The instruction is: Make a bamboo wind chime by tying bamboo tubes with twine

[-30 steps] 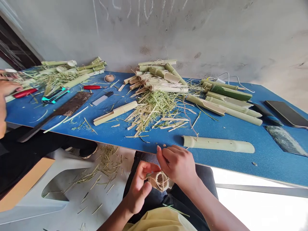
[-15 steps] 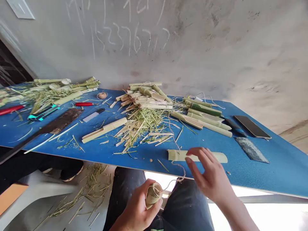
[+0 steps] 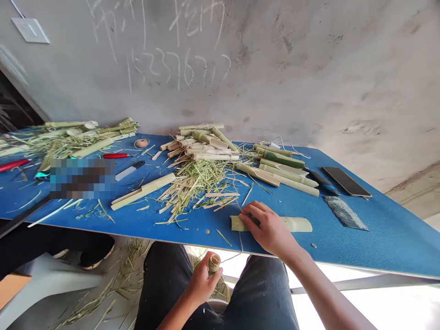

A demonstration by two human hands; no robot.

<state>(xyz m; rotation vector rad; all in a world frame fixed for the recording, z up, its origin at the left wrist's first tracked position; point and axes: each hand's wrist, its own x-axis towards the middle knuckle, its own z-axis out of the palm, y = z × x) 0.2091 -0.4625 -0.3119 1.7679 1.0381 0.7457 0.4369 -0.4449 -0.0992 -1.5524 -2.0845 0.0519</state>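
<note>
In my left hand [image 3: 201, 282], low over my lap, is a short bamboo tube [image 3: 214, 262], its open end turned upward. Thin twine [image 3: 231, 258] runs from the tube up to the split bamboo piece [image 3: 299, 224] lying near the table's front edge. My right hand [image 3: 270, 229] rests over the left part of that piece, thumb and fingertips pinched together where the twine crosses it. The fingers cover part of the bamboo and the exact pinch. Beyond the fingertips, the twine continues toward the pile of shavings.
Bamboo shavings [image 3: 202, 176] and split pieces are heaped mid-table. More split bamboo [image 3: 292, 176], a phone [image 3: 346, 181] and a dark flat blade [image 3: 345, 213] lie to the right. On the left are a small knife [image 3: 129, 171], a red-handled tool [image 3: 116, 156] and a twine ball [image 3: 141, 143].
My right hand has come down from above the split bamboo, its spread fingers closing at the twine. My left hand still holds the tube, now a little farther from me and lower-looking beside my knees.
</note>
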